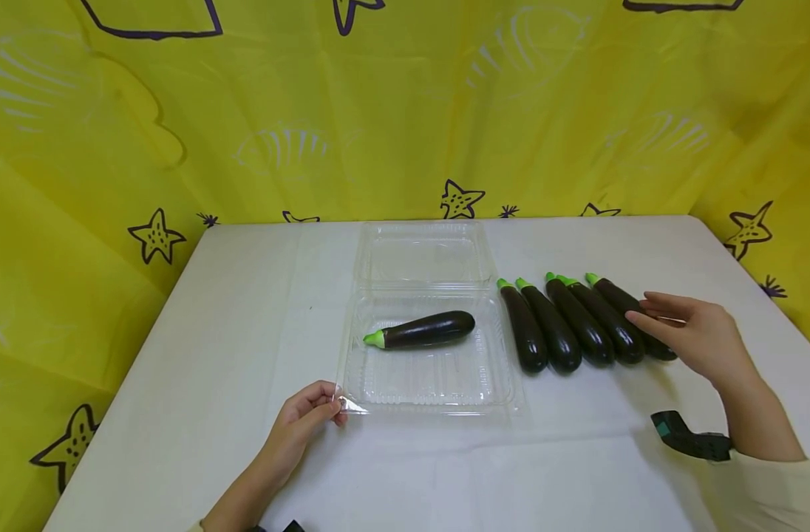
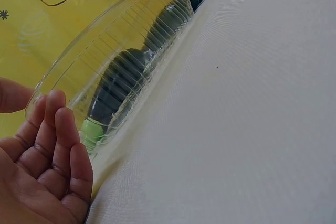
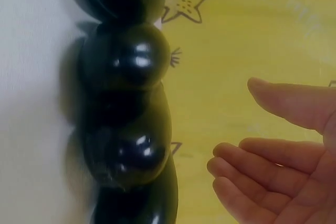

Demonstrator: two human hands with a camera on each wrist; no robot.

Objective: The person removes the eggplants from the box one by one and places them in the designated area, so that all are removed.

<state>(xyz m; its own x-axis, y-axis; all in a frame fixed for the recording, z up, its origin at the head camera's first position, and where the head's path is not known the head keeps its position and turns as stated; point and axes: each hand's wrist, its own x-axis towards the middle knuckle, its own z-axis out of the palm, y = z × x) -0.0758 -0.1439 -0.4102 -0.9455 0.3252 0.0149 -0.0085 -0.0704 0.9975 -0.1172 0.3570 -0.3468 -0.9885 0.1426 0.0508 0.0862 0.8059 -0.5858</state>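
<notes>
My left hand (image 1: 305, 414) pinches the near left corner of a clear plastic clamshell box (image 1: 431, 384), thumb on top of the rim. The box lies with its lid (image 1: 423, 258) folded back behind it. One eggplant (image 1: 431, 330) lies crosswise inside, green stem to the left. In the left wrist view the eggplant (image 2: 116, 85) shows through the ribbed wall beside my fingers. My right hand (image 1: 700, 332) hovers over the rightmost eggplant (image 1: 621, 299) of a row, thumb and fingers apart. The right wrist view shows this hand (image 3: 278, 177) holding nothing, beside rounded eggplant ends (image 3: 126, 59).
Several eggplants (image 1: 526, 329) lie side by side right of the box, stems pointing away. A white cloth (image 1: 245, 332) covers the table. Behind and at both sides hangs a yellow patterned curtain (image 1: 405, 111).
</notes>
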